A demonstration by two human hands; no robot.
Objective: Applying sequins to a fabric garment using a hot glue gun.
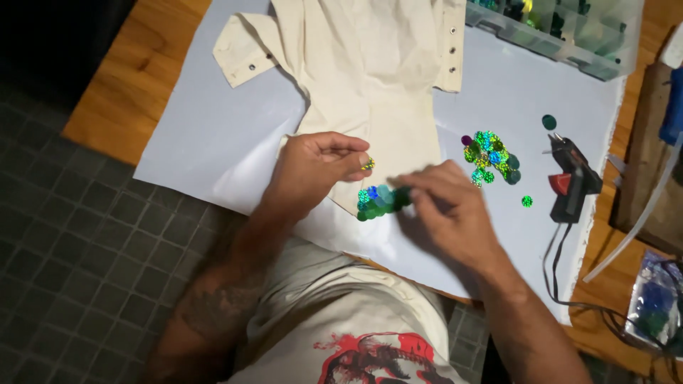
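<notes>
Sequin-laying on cream cotton cloth (370, 78) near the desk's front edge — left hand (309, 171) pinches one yellow holographic sequin (368, 164), right hand (448, 206) presses the blue-green sequin cluster (377, 201) — careful, overlapping placement seems needed.

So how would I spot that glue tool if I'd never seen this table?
Find the large white paper sheet covering the wooden table. Near its right edge, past the loose pile of shiny green sequins, lies the black hot glue gun; its red trigger and trailing cord set it apart.
</notes>
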